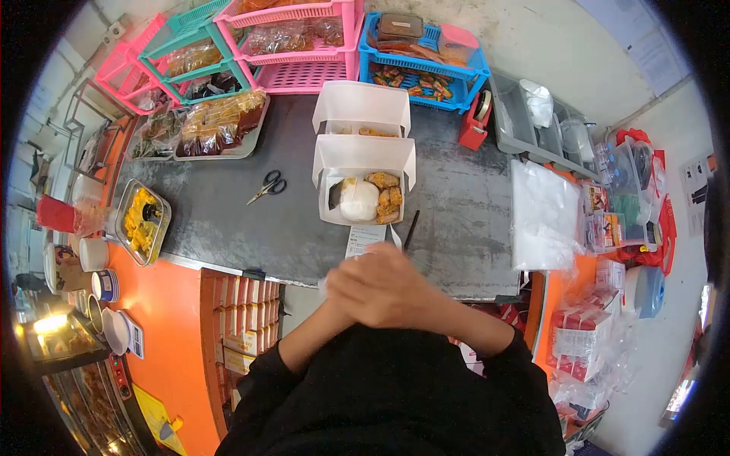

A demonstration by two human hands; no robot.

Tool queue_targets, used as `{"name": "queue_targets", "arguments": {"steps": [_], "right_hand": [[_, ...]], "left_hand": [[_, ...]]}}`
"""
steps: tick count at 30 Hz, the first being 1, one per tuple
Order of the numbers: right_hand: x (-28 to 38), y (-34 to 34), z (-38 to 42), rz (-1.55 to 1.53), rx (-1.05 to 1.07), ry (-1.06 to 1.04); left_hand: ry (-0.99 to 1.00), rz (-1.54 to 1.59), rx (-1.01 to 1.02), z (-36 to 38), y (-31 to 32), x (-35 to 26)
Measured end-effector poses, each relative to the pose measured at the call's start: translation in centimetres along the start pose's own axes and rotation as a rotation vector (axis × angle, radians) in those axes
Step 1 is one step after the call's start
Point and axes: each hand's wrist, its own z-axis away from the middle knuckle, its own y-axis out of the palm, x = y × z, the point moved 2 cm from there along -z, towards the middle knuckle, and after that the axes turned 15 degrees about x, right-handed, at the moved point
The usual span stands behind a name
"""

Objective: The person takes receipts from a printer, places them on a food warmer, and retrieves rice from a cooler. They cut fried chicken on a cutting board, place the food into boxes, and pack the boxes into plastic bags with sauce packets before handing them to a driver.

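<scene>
Dark worktop (464,205) is running left to right in front of the person. Front box (363,156) is sitting open near its middle, just beyond the hands; lid is standing up at the far side, open tray facing the person, slightly longer axis going left-right. Rear box (361,104) is standing directly behind, lid up too, same facing. Right hand (384,285) and left hand (342,285) are pressing together at the near edge, right folding over left; blurred, cannot tell how the fingers are closing or if anything is between them. White rice mound (359,201) is filling the tray's middle, fried chicken pieces (389,201) are lining its right side. Receipt (366,240) is lying long axis near-far, between box and hands. Scissors (268,186) are lying left of the boxes, blades pointing near-left. Black pen (412,229) is pointing near-far, tilting rightward at the far end.
</scene>
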Motion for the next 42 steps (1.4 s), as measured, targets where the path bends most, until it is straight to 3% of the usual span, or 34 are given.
{"name": "queue_targets", "arguments": {"steps": [2, 4, 6, 9, 10, 11, 13, 16, 18, 21, 24, 26, 28, 29, 30, 31, 32, 34, 35, 36, 37, 39, 40, 42], "right_hand": [[0.8, 1.6, 0.5, -0.075, 0.09, -0.011], [0.9, 1.5, 0.4, -0.153, 0.18, -0.032], [-0.5, -0.7, 0.6, -0.411, 0.06, 0.164], [-3.8, 0.0, 4.2, -0.443, -0.315, 0.722], [-4.5, 0.1, 5.0, -0.4, -0.424, 0.917], [-4.8, 0.3, 5.5, -0.4, -0.425, 0.92], [-4.9, 1.2, 6.2, -0.65, -0.276, 0.896], [-4.2, 1.6, 6.8, -0.772, -0.311, 0.974], [-4.1, 1.3, 7.3, -0.726, -0.347, 0.935], [-3.7, 1.3, 8.4, -0.661, -0.401, 0.917], [-2.7, 1.8, 10.6, -0.445, -0.444, 0.979], [-1.9, 2.0, 12.0, -0.304, -0.359, 1.028], [-1.4, 3.0, 13.7, -0.214, -0.316, 1.071], [-1.1, 2.5, 14.6, -0.14, -0.343, 1.137], [-1.0, 1.9, 15.5, -0.239, -0.398, 1.223], [-0.6, 2.1, 16.5, -0.356, -0.459, 1.291], [-0.2, 1.9, 17.1, -0.313, -0.485, 1.324], [0.1, 2.1, 19.3, -0.632, -0.827, 1.473], [0.1, 2.0, 20.5, -0.606, -0.847, 1.487], [0.2, 2.4, 22.5, -0.727, -1.107, 1.571], [0.3, 3.1, 24.5, -0.853, -1.371, 1.629], [0.5, 4.3, 29.1, -0.532, -1.395, 1.835], [1.1, 3.1, 30.0, -0.37, -1.462, 1.786], [1.8, 3.4, 33.8, -0.166, -1.364, 1.781]], "left_hand": [[-0.186, -0.326, 0.25, 0.1, 2.0, 2.5], [-0.18, -0.258, 0.208, 0.1, 0.5, 1.8], [-0.153, -0.126, 0.132, -0.4, -2.6, 0.1], [-0.112, 0.006, 0.058, -1.1, -6.0, -2.7], [-0.162, 0.217, 0.029, -1.0, -6.6, -3.4], [-0.215, 0.428, 0.003, -0.8, -6.8, -3.7], [-0.175, 0.437, 0.066, -0.2, -6.8, -3.5], [-0.098, 0.615, 0.141, -0.1, -6.2, -3.5], [0.067, 0.711, 0.09, -0.3, -5.3, -2.8], [0.079, 0.77, 0.16, -1.5, -4.4, -2.7], [0.08, 0.607, 0.161, -3.4, -4.0, -3.7], [0.03, 0.533, 0.14, -5.0, -2.5, -3.3], [0.242, 0.228, 0.095, -7.2, -2.1, -5.0], [0.024, 0.554, 0.188, -7.5, -0.7, -3.7], [0.238, 0.412, 0.24, -8.6, -0.1, -4.1], [0.032, 0.789, 0.336, -9.0, 1.2, -4.4], [0.096, 0.704, 0.395, -9.6, 1.8, -4.7], [0.188, 0.623, 0.472, -11.5, 3.3, -4.3], [0.18, 0.596, 0.556, -12.9, 4.4, -3.6], [0.165, 0.565, 0.633, -13.9, 5.5, -3.1], [0.27, 0.538, 0.644, -15.4, 6.3, -3.9], [0.461, 0.261, 0.623, -19.3, 9.8, -1.6], [0.413, 0.376, 0.545, -21.4, 14.1, 2.2], [0.143, -0.04, 0.58, -23.1, 16.3, 0.7]]}}
